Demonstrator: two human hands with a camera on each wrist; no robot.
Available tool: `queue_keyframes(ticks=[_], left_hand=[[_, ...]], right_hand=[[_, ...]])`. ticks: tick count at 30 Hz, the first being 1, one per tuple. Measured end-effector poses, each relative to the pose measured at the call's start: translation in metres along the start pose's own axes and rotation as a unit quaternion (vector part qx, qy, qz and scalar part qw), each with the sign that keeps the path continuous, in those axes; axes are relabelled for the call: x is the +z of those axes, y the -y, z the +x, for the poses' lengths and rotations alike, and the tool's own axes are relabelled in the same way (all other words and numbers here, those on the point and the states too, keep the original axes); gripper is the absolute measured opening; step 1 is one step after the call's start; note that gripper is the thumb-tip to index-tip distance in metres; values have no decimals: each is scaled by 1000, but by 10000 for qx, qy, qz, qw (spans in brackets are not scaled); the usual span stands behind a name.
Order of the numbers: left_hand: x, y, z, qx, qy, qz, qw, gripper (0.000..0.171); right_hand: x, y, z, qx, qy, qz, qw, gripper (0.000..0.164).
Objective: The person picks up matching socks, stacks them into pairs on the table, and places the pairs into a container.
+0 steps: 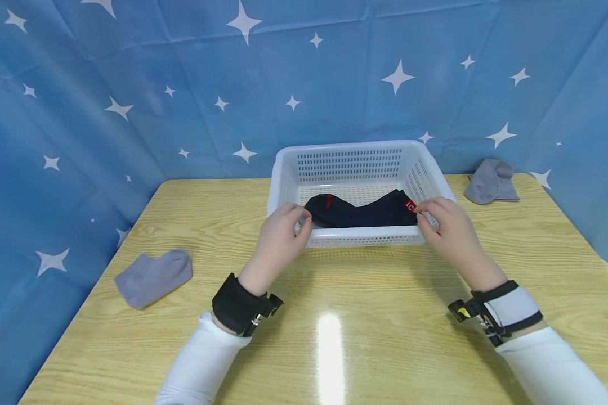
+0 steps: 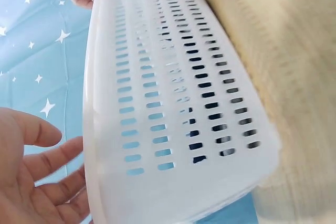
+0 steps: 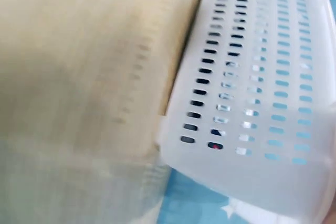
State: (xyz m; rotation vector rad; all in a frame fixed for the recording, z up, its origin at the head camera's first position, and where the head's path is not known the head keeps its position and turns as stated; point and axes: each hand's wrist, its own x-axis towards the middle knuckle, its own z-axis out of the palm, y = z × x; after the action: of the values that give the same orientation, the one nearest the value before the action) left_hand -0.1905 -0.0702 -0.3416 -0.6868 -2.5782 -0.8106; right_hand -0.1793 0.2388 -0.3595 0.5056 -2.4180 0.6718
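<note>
In the centre of the head view, the front wall of the white basket point(image 1: 365, 235) hides the lower edge of the dark fabric point(image 1: 362, 215); the right hand point(image 1: 448, 225) partly covers the red label point(image 1: 410, 205) (only "LC" reads). The left wrist view crops the left hand point(image 2: 21, 184) at lower left.

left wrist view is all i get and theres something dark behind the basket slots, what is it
Observer: The head view shows dark fabric, apparently a sock, lying in the white basket.
Operator: ok and where exactly is the right hand
Observer: The right hand has its fingertips at the red label on the dark fabric; I can't tell whether they pinch it.
Operator: anything on the table left of the basket
Observer: Yes, a grey sock lies on the table there, apart from the basket.
</note>
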Motion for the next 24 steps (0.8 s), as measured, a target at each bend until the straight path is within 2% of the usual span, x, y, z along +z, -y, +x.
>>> queue_keyframes(ticks=[7, 11, 15, 19, 24], left_hand=[[0, 2, -18, 370, -289, 206, 9987, 14], [1, 3, -26, 398, -407, 167, 9982, 11], [1, 2, -33, 363, -496, 143, 9980, 9], [3, 0, -41, 339, -364, 180, 9986, 7], [8, -2, -52, 343, 73, 247, 9991, 7]], right_hand=[[-3, 5, -20, -340, -113, 187, 9992, 12], [-6, 7, -28, -570, -217, 219, 9979, 17], [-10, 9, -35, -625, -273, 275, 9973, 17], [-13, 11, -42, -619, -284, 351, 9971, 16], [-11, 11, -49, -750, -284, 455, 9957, 18]])
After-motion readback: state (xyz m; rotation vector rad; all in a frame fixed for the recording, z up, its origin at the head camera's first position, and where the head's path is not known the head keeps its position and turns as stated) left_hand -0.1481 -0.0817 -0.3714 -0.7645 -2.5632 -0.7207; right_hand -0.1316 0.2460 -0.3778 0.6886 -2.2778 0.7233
